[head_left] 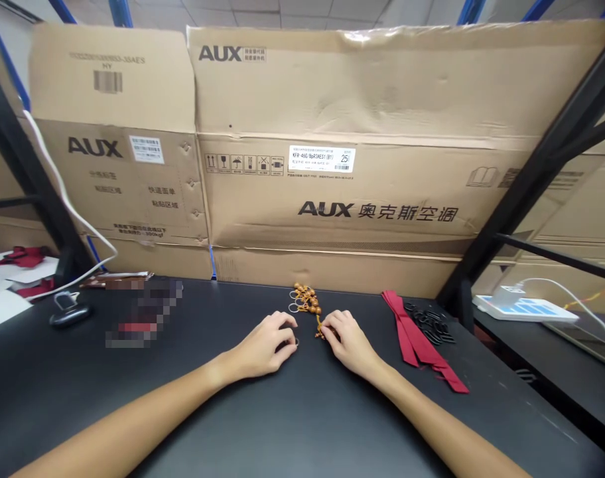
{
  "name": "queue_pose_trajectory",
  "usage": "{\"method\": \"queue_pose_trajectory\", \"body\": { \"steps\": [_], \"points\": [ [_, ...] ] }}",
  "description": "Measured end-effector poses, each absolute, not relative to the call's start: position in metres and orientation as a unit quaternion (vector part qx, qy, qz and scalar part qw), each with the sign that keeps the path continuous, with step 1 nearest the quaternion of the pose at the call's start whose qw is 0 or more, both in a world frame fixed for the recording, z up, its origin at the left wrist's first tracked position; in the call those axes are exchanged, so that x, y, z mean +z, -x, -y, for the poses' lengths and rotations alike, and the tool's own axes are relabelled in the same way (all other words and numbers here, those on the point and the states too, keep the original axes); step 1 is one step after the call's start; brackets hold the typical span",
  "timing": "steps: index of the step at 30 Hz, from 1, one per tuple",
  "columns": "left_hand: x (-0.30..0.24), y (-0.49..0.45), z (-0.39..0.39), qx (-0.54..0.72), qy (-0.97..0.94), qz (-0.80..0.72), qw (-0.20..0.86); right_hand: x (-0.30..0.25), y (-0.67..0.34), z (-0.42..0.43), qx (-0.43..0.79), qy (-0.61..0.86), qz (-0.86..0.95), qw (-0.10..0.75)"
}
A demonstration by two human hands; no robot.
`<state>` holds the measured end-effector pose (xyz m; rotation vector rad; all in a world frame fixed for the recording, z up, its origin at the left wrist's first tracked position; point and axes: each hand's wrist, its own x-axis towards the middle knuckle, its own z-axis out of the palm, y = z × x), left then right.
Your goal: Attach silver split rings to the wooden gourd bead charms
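Right-hand fingers [335, 321] pinch the near, tasselled end of the wooden-bead keychains [311, 305]; left-hand fingers [284, 319], half-curled to the keychains' near left, adjoin a mostly hidden ring [297, 342]; I cannot tell whether they grip it.

Brown beaded keychains [314, 304], apparently bunched together.

Right fingers [331, 324] at the beaded keychains [313, 303], left fingers [284, 320] nearby.

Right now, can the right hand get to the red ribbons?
Probably yes: the right hand has the red ribbons close beside it, nothing standing between, though its fingertips seem busy pinching the beaded charm.
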<state>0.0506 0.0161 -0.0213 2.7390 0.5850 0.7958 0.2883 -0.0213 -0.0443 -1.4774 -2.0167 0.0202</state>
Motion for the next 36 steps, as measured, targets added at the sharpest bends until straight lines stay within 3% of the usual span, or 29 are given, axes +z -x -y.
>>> {"method": "queue_pose_trajectory", "body": {
  "steps": [10, 16, 36],
  "points": [
    [-0.029, -0.052, -0.041, 0.263, -0.908, -0.325, 0.005, -0.056, -0.302, 0.009, -0.106, 0.644, 0.703, 0.283],
    [-0.027, -0.052, -0.051, 0.186, -0.947, -0.263, -0.004, -0.047, -0.294, 0.014, -0.136, 0.651, 0.679, 0.310],
    [-0.020, -0.053, -0.020, 0.223, -0.953, -0.112, 0.173, -0.032, -0.273, 0.037, -0.025, 0.467, 0.840, 0.273]
  ]
}}
